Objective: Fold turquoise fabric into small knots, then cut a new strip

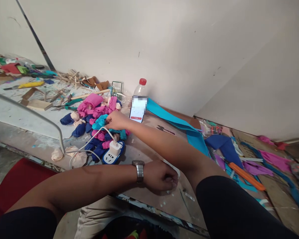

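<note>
My right hand (116, 120) reaches across to a pile of crumpled bundles. Its bent fingers close at a turquoise crumpled bundle (99, 122), and the fingertips are partly hidden. Pink bundles (91, 103) lie just beyond it, dark blue ones (78, 129) to its left. Near the table's front edge rests my left hand (160, 176), curled into a loose fist with nothing visible in it; a metal watch (139, 171) is on that wrist. Between the two arms stands a power strip (111, 157) with a white charger (115, 147) plugged in, its cable looping over the pile.
A phone (137, 111) leans against a red-capped bottle (141, 88) by the wall. Small scissors (166, 130) and a blue strip (169, 116) lie right of it. Pliers (71, 104), a yellow cutter (31, 84) and wood scraps are leftward; an orange cutter (246, 176) lies right.
</note>
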A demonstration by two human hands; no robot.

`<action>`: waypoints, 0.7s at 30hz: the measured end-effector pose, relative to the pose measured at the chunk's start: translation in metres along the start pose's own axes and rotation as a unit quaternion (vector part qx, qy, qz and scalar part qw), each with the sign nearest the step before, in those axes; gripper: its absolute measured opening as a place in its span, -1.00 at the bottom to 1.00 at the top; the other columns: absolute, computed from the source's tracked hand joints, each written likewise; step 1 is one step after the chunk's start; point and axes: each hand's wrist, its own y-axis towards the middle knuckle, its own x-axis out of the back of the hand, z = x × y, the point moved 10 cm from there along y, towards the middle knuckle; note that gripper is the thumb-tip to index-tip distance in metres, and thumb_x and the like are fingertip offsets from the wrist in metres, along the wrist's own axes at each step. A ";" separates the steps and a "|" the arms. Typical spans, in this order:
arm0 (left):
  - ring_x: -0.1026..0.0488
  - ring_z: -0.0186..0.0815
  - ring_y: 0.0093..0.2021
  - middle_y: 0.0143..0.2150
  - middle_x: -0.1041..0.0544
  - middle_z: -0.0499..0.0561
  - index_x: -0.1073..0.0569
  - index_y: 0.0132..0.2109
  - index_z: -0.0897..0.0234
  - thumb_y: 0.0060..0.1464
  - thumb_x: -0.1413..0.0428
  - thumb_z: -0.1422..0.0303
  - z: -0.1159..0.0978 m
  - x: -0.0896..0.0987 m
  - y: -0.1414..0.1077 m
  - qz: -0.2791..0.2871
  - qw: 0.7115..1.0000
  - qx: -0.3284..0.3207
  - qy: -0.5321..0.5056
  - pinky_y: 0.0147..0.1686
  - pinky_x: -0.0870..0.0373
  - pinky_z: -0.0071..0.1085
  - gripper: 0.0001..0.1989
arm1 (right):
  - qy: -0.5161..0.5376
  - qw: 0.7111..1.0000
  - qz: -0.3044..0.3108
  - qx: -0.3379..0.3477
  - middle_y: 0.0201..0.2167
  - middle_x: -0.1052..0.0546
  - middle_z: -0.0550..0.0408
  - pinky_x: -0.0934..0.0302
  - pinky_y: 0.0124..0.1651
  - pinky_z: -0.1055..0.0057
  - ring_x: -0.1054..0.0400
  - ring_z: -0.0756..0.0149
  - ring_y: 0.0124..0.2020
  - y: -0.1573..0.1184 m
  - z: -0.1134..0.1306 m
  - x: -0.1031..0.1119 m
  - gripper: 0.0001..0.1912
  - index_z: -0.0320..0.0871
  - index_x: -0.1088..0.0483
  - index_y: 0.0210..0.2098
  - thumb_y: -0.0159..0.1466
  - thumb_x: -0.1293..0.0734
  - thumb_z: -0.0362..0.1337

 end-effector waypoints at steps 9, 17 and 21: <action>-0.38 -0.41 -0.43 -0.42 -0.54 -0.06 -0.57 -0.29 0.29 0.02 -0.16 0.52 -0.001 -0.001 -0.001 -0.005 1.000 0.006 -0.021 -0.38 -0.25 -0.49 -0.89 | 0.039 0.997 -0.059 -0.013 -0.44 -0.51 0.20 0.00 -0.30 0.44 -0.33 0.39 -0.40 -0.039 -0.002 0.028 -0.73 -0.20 -0.62 -0.12 0.20 -0.56 -0.23; -0.39 -0.38 -0.42 -0.42 -0.56 -0.01 -0.57 -0.31 0.30 0.14 -0.17 0.39 -0.001 0.000 -0.001 -0.003 0.998 0.025 -0.049 -0.35 -0.28 -0.45 -0.90 | -0.139 0.964 -0.174 -0.143 -0.12 -0.64 -0.06 -0.19 -0.09 0.36 -0.45 0.22 -0.14 -0.180 -0.100 0.111 -0.75 -0.20 -0.64 -0.15 0.43 -0.32 -0.24; -0.36 -0.37 -0.43 -0.42 -0.54 0.00 -0.58 -0.29 0.29 0.19 -0.17 0.34 -0.001 0.000 -0.001 -0.001 0.999 0.021 -0.045 -0.37 -0.26 -0.44 -0.86 | -0.280 0.918 -0.103 -0.260 0.21 -0.53 -0.22 -0.14 0.24 0.14 -0.35 -0.04 0.19 -0.243 -0.189 0.132 -0.72 -0.24 -0.66 -0.10 0.40 -0.30 -0.31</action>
